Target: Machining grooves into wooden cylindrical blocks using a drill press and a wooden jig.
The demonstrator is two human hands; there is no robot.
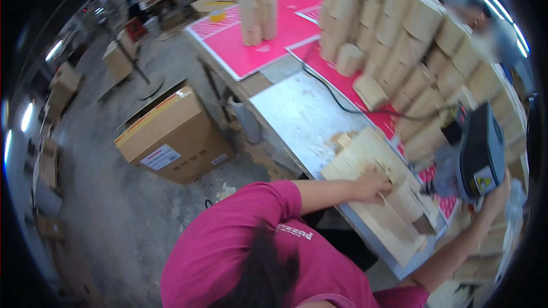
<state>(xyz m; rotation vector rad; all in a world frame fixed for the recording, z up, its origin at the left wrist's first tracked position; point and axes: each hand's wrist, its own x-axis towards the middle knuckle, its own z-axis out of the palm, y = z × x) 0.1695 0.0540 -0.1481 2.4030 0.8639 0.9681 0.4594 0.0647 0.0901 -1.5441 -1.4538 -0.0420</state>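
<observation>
My left hand [374,184] rests over a pale wooden jig [388,225] on the bench, its fingers curled at the end of a rounded wooden block [408,198]. Some of its fingertips are hard to make out. Beside the block stands a dark grey-blue drill press [479,148], with its chuck [427,190] close to the wood; whether the bit touches it, I cannot tell. My right hand [498,191] is closed at the machine's right side, apparently on its handle, which is mostly hidden behind the housing.
Tall stacks of wooden cylinders [394,23] rise behind the bench. More stand on a pink-covered table [228,51]. A black cable [328,88] crosses the bench [291,102] to the machine. On the floor at left sits a cardboard box [177,137]. Wood shavings [339,137] lie near the jig.
</observation>
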